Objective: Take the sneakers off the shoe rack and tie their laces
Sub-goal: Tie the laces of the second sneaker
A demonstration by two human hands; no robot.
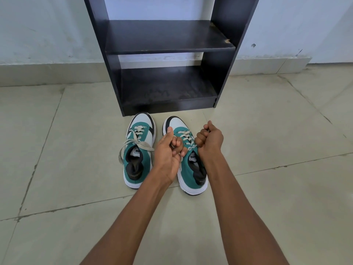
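**Two sneakers on the floor, both hands on the right one's lace**

Two teal, white and black sneakers sit side by side on the pale tiled floor point(57, 150), toes pointing at the foot of a dark shoe rack point(162, 60) that stands against a scuffed light wall point(38, 25). Both visible rack shelves are bare, dusty boards; the upper one has a chipped corner at its right front edge, and the rack's top is cut off by the frame.

The left sneaker point(139, 150) lies untouched, its flat off-white lace point(133, 142) loose, with one end trailing over the outer side toward the floor.

The left hand point(168, 150) covers the gap between the shoes and hides the inner edge of each. Its fingers point(176, 143) are curled shut with the thumb up, closed on one end of the right sneaker's lace point(192, 147).

The right sneaker point(189, 163) shows its criss-cross lacing, a small tight knot at the top eyelets and a printed tongue label too small to read.

The right hand point(210, 139) is a closed fist beside the shoe's outer side, gripping the other lace end; the strand inside the fist is hidden. Both bare forearms reach in from the bottom edge.
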